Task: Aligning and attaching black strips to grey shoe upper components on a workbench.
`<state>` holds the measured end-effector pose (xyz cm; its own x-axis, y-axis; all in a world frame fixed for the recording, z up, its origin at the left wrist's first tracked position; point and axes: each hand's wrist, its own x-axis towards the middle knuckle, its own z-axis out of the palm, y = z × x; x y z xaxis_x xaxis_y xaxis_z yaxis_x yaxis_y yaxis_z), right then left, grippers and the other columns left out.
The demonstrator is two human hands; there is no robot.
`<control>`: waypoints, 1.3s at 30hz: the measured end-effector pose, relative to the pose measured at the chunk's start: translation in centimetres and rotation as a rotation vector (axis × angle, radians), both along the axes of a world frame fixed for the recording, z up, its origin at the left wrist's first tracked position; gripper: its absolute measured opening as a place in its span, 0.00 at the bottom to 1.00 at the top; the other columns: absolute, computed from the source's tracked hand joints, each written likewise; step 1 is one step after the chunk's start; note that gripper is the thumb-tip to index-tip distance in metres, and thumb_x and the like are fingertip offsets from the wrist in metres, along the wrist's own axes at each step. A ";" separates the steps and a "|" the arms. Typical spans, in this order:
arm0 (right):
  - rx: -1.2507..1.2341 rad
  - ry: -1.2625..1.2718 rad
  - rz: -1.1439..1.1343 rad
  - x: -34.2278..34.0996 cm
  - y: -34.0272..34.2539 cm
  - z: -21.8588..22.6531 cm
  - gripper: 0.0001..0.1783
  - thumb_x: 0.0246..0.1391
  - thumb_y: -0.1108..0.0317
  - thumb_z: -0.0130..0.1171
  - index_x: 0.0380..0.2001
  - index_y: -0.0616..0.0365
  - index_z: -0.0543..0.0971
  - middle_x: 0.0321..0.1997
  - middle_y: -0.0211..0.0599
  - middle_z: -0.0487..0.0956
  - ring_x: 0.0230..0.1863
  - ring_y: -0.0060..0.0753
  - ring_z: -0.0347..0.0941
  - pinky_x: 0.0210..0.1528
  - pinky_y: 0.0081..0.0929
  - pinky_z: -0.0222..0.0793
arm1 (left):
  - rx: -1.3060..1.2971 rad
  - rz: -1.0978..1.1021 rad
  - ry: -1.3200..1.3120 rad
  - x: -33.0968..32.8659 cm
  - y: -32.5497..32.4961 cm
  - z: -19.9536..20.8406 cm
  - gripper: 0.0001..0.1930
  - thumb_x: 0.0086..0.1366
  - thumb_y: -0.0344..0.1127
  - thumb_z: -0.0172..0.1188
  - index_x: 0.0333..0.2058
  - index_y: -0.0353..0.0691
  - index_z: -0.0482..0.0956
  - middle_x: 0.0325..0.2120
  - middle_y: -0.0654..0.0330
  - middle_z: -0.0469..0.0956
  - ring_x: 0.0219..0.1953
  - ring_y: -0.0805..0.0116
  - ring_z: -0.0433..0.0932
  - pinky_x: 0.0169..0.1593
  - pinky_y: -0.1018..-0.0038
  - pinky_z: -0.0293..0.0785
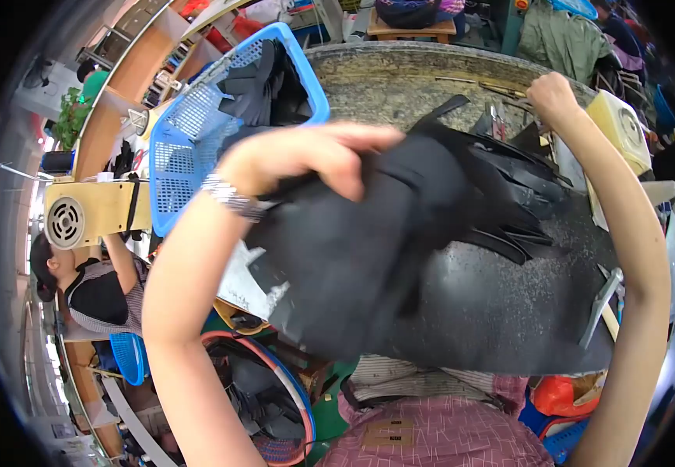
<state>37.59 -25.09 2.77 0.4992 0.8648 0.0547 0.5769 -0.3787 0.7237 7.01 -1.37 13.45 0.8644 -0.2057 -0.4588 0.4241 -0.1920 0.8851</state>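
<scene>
My left hand (318,156), with a silver watch band at the wrist, grips black sheet-like pieces (329,257) that hang over the near left of the table. They are smeared by motion, and part of the grip is hidden behind them. Further right on the table lies a loose pile of black cut pieces (520,187). My right hand (553,97) is closed in a fist near the table's far right corner, beside a pale yellow block-shaped case (621,132). Whatever that fist may hold is hidden.
A blue basket (164,171) with dark pieces stands at the left. Below it is a round tub (302,405) of dark scraps. A metal hand tool (602,305) lies at the table's right edge. Another person (100,296) works at the far left.
</scene>
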 end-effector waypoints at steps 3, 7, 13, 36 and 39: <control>0.137 0.004 -0.059 -3.2 -3.0 4.6 0.05 0.44 0.68 0.57 0.22 0.52 0.82 0.26 0.36 0.81 0.33 0.38 0.80 0.33 0.32 0.74 | -0.087 -0.272 0.196 2.6 -6.9 -5.2 0.38 0.45 0.25 0.62 0.60 0.33 0.65 0.55 0.56 0.70 0.56 0.71 0.66 0.60 0.76 0.60; 0.933 0.669 0.150 -10.5 -8.2 8.6 0.10 0.52 0.67 0.52 0.29 0.63 0.78 0.23 0.37 0.79 0.26 0.32 0.76 0.29 0.27 0.69 | -0.085 -0.758 0.082 4.1 -13.9 -12.3 0.35 0.49 0.31 0.60 0.58 0.34 0.65 0.51 0.53 0.73 0.54 0.65 0.68 0.58 0.73 0.63; 1.410 1.503 0.153 -26.8 -18.2 4.0 0.27 0.61 0.48 0.44 0.19 0.58 0.76 0.21 0.35 0.75 0.24 0.29 0.71 0.28 0.28 0.66 | 0.896 -0.144 -1.249 -2.5 -13.2 -5.9 0.26 0.45 0.32 0.69 0.46 0.36 0.76 0.37 0.54 0.76 0.41 0.56 0.73 0.44 0.67 0.71; 0.757 1.338 0.686 -31.2 -9.4 -1.8 0.13 0.35 0.67 0.70 0.27 0.56 0.78 0.28 0.32 0.76 0.27 0.32 0.74 0.35 0.28 0.77 | 0.978 0.361 -0.913 -15.3 -17.6 -14.9 0.22 0.42 0.34 0.71 0.39 0.39 0.80 0.35 0.59 0.75 0.34 0.63 0.72 0.36 0.70 0.69; 0.736 1.300 0.720 -31.6 -8.7 -1.9 0.12 0.36 0.67 0.69 0.26 0.56 0.78 0.28 0.31 0.76 0.26 0.31 0.74 0.34 0.27 0.77 | 0.963 0.415 -0.840 -15.5 -17.7 -14.8 0.23 0.42 0.34 0.71 0.41 0.39 0.79 0.31 0.61 0.72 0.32 0.64 0.71 0.35 0.70 0.68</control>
